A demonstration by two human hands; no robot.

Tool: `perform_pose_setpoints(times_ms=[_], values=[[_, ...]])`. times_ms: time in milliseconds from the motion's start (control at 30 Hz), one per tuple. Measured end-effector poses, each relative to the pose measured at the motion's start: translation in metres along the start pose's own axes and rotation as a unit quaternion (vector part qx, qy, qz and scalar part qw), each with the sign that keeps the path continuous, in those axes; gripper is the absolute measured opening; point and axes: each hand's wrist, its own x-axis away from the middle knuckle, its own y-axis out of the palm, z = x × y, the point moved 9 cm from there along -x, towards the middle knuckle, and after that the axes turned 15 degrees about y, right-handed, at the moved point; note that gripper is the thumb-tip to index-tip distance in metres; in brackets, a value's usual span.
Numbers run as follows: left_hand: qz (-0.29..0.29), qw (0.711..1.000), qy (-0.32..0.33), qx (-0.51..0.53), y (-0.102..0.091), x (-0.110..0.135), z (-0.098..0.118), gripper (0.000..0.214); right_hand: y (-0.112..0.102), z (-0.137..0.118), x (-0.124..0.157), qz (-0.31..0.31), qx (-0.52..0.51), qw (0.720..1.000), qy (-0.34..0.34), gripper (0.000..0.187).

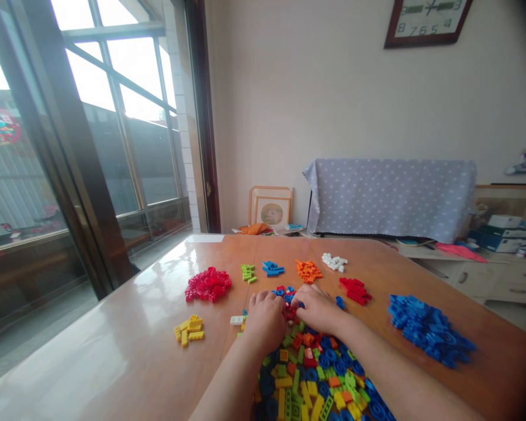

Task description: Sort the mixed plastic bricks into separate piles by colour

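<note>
While left hand, right hand rest atop: studded plastic bricks.

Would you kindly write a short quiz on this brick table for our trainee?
1. True or false: the left hand and right hand both touch the mixed brick pile.
2. Which pile lies farthest right? A. white B. yellow C. large blue
3. Fill in: between the lime-green pile and the orange pile lies a small ___ pile.
Key: 1 true; 2 C, large blue pile; 3 blue, small blue pile.
</note>
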Motion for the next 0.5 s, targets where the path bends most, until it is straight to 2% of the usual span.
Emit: perform_pose_setpoints(times_ms=[333, 500], values=[[0.007, 1.000, 0.015, 0.011, -0.004, 0.000, 0.006, 0.018, -0.009, 0.012, 0.007, -0.015, -0.001, 1.000, -0.015, 0.028], [0.003, 1.000, 0.015, 0.022, -0.003, 0.000, 0.006, 0.017, -0.009, 0.006, 0.008, -0.002, 0.006, 1.000, -0.009, 0.025]])
